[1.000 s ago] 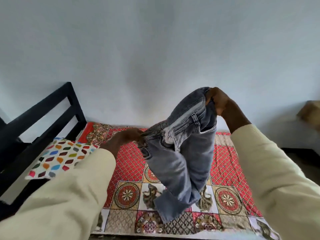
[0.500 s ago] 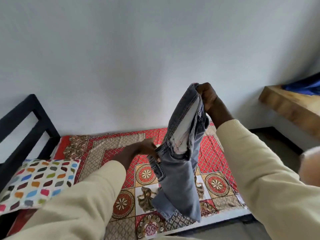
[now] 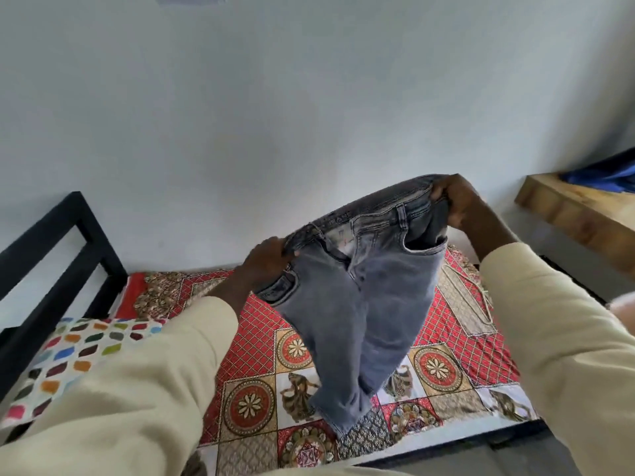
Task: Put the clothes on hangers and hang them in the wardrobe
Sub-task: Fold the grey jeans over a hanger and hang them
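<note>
Both hands, left [image 3: 266, 261] and right [image 3: 455, 201], pinch the waistband of the jeans [image 3: 360, 297], spread wide so they hang straight for a hanger, I guess. Legs dangle over the bed [image 3: 464, 338]. No hanger or wardrobe visible.

A red patterned bedsheet [image 3: 457, 341] covers the bed; a spotted pillow [image 3: 72, 359] lies at its left edge, beside the black frame [image 3: 62, 249]. A wooden shelf [image 3: 580, 214] stands right.

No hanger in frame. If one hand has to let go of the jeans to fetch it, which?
Left, probably. The right hand grips the higher waistband end, so the jeans could hang from it; the left hand holds the lower corner.
</note>
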A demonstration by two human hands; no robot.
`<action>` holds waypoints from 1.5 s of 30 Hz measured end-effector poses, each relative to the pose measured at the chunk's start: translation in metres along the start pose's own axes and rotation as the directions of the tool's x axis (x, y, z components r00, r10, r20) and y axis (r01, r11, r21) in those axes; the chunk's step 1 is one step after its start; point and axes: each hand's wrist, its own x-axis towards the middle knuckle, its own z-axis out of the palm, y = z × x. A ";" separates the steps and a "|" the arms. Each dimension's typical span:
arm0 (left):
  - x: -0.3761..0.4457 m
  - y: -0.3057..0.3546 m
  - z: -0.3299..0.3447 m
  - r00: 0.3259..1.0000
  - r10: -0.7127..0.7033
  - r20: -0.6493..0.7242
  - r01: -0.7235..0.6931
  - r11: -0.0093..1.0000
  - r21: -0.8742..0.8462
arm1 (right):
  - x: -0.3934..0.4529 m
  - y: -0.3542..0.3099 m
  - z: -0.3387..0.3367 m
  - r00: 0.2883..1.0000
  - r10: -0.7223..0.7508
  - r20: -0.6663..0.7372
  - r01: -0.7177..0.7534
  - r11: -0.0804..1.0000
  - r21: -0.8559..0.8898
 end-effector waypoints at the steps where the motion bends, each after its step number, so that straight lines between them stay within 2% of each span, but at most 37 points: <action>1: -0.001 -0.006 -0.016 0.998 -0.002 -0.066 0.005 0.999 0.047 | 0.003 0.005 0.002 0.998 0.020 -0.059 -0.022 1.000 -0.022; 2: 0.002 -0.005 -0.027 0.996 0.004 -0.091 0.004 0.996 0.090 | 0.013 0.018 -0.006 0.994 0.035 -0.101 -0.038 0.999 -0.027; 3: 0.008 -0.005 -0.042 0.994 0.010 -0.107 0.004 0.992 0.125 | 0.024 0.030 -0.011 0.997 0.041 -0.070 -0.043 0.999 -0.025; 5: 0.015 -0.001 -0.075 0.996 -0.014 -0.092 0.031 0.983 0.183 | 0.032 0.046 -0.004 0.996 0.077 0.050 -0.070 0.988 -0.140; 7: 0.021 0.008 -0.114 0.994 -0.020 -0.109 0.046 0.967 0.249 | 0.020 0.039 0.018 0.980 0.054 0.192 -0.005 0.969 -0.245; 10: 0.037 0.029 -0.181 0.987 -0.015 -0.162 0.074 0.928 0.366 | 0.018 0.006 0.047 0.922 -0.024 0.387 0.183 0.906 -0.381; 11: 0.041 0.039 -0.204 0.985 -0.016 -0.174 0.083 0.918 0.388 | 0.019 -0.007 0.056 0.919 -0.081 0.385 0.263 0.855 -0.448; 13: 0.044 0.055 -0.241 0.993 -0.024 -0.116 0.072 0.899 0.433 | 0.030 -0.025 0.072 0.927 -0.285 0.244 0.375 0.686 -0.624; 15: 0.039 0.060 -0.268 0.998 -0.048 0.039 0.025 0.895 0.446 | 0.039 -0.035 0.082 0.854 -0.515 0.076 0.386 0.529 -0.756; 18: 0.025 0.056 -0.275 0.982 -0.117 0.151 0.043 0.906 0.421 | 0.045 -0.034 0.096 0.812 -0.582 0.042 0.372 0.460 -0.807; 21: 0.019 0.035 -0.258 0.972 -0.207 0.115 0.129 0.869 0.477 | 0.044 -0.021 0.113 0.804 -0.592 0.043 0.319 0.370 -0.872; 24: 0.007 0.007 -0.240 0.966 -0.259 0.005 0.225 0.848 0.479 | 0.039 -0.006 0.122 0.802 -0.598 0.001 0.294 0.393 -0.872; 27: -0.004 -0.016 -0.230 0.954 -0.289 -0.079 0.299 0.891 0.343 | 0.036 0.000 0.128 0.810 -0.586 -0.028 0.280 0.427 -0.860; 31: -0.008 -0.012 -0.215 0.931 -0.331 -0.156 0.359 0.906 0.222 | 0.027 0.005 0.148 0.865 -0.494 -0.089 0.196 0.496 -0.846; 33: -0.004 0.002 -0.203 0.895 -0.407 -0.184 0.433 0.891 0.138 | 0.021 0.010 0.162 0.896 -0.422 -0.137 0.151 0.581 -0.800; 35: 0.000 0.020 -0.191 0.854 -0.502 -0.138 0.502 0.864 -0.042 | 0.014 0.018 0.176 0.922 -0.349 -0.170 0.112 0.657 -0.745; 37: 0.008 0.036 -0.176 0.805 -0.589 0.075 0.583 0.761 -0.284 | 0.008 0.031 0.189 0.944 -0.282 -0.173 0.084 0.711 -0.699; 39: 0.009 0.054 -0.160 0.785 -0.560 0.266 0.618 0.672 -0.408 | 0.004 0.047 0.199 0.966 -0.216 -0.142 0.073 0.756 -0.650; 40: 0.011 0.061 -0.150 0.792 -0.536 0.293 0.609 0.654 -0.449 | 0.002 0.056 0.205 0.975 -0.191 -0.116 0.079 0.778 -0.623; 43: 0.017 0.066 -0.120 0.814 -0.542 0.212 0.544 0.581 -0.606 | 0.001 0.076 0.218 0.987 -0.161 -0.023 0.119 0.810 -0.574; 45: 0.022 0.061 -0.104 0.807 -0.582 0.098 0.456 0.509 -0.730 | -0.003 0.080 0.223 0.992 -0.119 0.030 0.117 0.854 -0.507</action>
